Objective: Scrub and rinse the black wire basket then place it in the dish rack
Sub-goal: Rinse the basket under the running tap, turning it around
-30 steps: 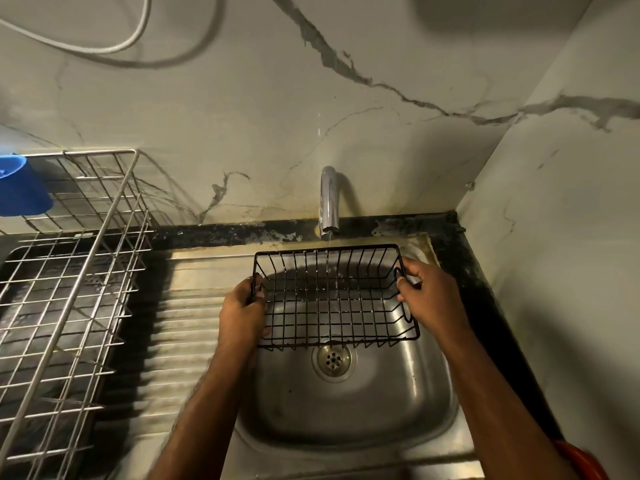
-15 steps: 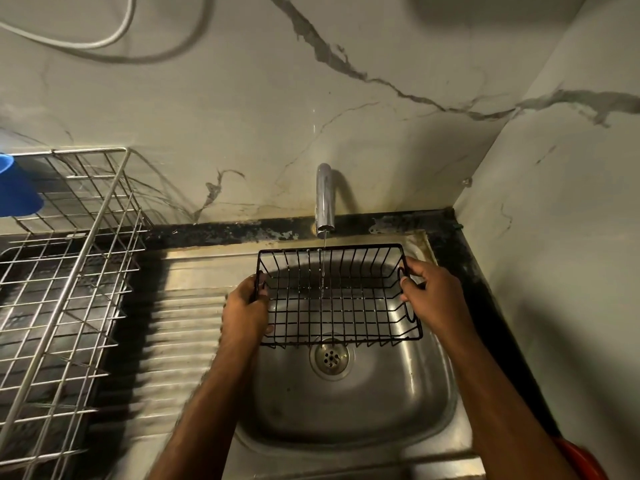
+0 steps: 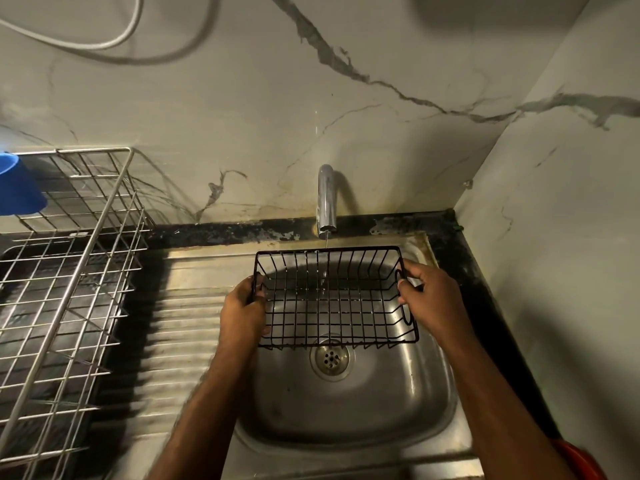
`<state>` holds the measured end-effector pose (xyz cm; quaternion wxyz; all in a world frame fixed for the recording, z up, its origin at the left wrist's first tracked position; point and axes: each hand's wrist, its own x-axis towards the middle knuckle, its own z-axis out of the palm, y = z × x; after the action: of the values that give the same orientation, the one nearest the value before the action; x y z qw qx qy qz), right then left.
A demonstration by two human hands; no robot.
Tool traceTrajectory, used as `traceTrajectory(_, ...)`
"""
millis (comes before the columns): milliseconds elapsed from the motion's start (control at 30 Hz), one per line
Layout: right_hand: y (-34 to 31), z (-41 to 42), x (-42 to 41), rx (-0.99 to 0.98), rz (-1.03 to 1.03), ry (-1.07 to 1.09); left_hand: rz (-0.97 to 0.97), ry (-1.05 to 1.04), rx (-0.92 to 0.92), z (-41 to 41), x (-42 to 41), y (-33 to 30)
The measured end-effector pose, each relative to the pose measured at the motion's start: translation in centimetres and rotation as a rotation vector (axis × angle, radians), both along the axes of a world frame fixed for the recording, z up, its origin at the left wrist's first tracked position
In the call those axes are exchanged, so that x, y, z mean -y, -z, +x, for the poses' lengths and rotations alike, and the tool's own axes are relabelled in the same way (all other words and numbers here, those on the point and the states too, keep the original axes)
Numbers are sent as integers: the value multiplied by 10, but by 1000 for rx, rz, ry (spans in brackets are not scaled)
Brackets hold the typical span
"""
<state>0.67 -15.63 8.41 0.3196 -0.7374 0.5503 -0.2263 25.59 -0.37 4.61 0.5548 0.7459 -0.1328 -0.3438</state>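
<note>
The black wire basket (image 3: 334, 296) sits a little below the middle of the frame, held open side up above the bowl of the steel sink (image 3: 346, 410), its far rim just under the spout of the chrome tap (image 3: 326, 199). A thin stream of water (image 3: 325, 240) falls from the spout, passes the far rim and runs down through the wires of the basket. The left hand (image 3: 242, 310) grips the basket's left end, its fingers curled shut around the top rim and the side wires. The right hand (image 3: 431, 299) holds the right end, its fingers pinching the rim beside the oval loop handle, with the thumb on the inner side. Below the basket's near edge, the round drain strainer (image 3: 331, 358) shows in the bottom of the sink. To the left of the bowl lies the ridged steel draining board (image 3: 180, 341). Further left, filling the left edge of the frame, stands the silver dish rack (image 3: 69, 289), well apart from the basket. A blue plastic cup (image 3: 17, 188) rests at the rack's upper left. Behind the sink a dark strip of table (image 3: 242, 232) meets the marbled wall (image 3: 381, 116), and a white cable (image 3: 104, 43) loops across the wall in the upper left. A bit of something red (image 3: 578, 459) peeks in at the lower right corner.
</note>
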Motion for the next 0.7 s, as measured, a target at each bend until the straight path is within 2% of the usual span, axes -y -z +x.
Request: traceTrajectory(700,-5,5,-4,27,31,-9,-10,24,24,4,-4,-1)
